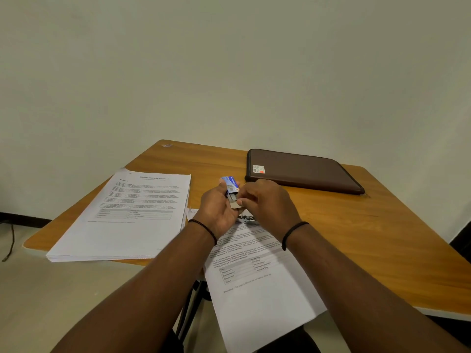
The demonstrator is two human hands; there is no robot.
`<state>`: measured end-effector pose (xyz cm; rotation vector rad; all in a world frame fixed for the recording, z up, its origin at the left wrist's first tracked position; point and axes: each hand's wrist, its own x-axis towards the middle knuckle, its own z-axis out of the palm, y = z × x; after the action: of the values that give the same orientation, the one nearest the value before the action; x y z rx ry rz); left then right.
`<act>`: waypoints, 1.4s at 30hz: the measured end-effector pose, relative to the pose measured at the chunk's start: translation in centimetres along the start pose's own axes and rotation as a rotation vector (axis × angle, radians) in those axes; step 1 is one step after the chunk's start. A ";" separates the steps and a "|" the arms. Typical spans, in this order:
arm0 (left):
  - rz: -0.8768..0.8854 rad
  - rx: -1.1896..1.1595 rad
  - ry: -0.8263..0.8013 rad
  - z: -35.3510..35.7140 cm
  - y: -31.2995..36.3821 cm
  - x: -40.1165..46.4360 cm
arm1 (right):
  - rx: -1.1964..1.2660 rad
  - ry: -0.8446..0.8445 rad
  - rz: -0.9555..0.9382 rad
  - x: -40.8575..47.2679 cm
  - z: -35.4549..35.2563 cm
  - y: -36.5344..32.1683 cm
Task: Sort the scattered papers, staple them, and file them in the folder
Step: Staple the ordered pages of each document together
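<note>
**Desk: two hands, one box**

Left hand (pixel 218 210) grips one staple box (pixel 230 186); right hand (pixel 265 200) pinches its inner tray. One paper stack (pixel 122 215) left, one sheet (pixel 257 284) near, one folder (pixel 303 171) behind, one stapler (pixel 246 219) part hidden, one table (pixel 369 238).

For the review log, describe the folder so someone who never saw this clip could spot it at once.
Start from the wooden table set against the pale wall. At its far right, beyond both hands, lies the folder, flat and closed. It is the only dark brown thing among white papers, with rounded corners and a small white and orange sticker near its left end.
</note>
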<state>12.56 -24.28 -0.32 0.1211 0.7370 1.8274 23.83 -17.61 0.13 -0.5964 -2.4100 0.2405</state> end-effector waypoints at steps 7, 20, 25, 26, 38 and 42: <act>0.000 -0.004 -0.014 -0.5 0.0 0.2 | 0.065 0.044 0.023 -0.5 0.6 0.5; 0.014 0.001 -0.053 -0.9 -0.2 -0.3 | -0.005 -0.008 0.029 -0.4 1.0 0.3; 0.008 0.040 -0.051 -1.0 -0.4 -0.4 | -0.069 -0.012 -0.021 -0.3 1.2 0.6; 0.012 0.048 -0.050 -1.0 -0.4 -0.3 | -0.058 -0.006 -0.010 -0.3 1.3 0.7; 0.035 0.025 -0.043 -0.9 -0.5 -0.1 | 0.088 0.055 0.002 -0.8 1.3 0.8; 0.042 0.021 -0.034 -1.0 -0.5 0.1 | 0.132 0.073 0.048 -0.7 1.6 0.8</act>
<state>12.51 -24.49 -1.36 0.1819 0.7355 1.8532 23.66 -17.24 -1.76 -0.5932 -2.2910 0.3880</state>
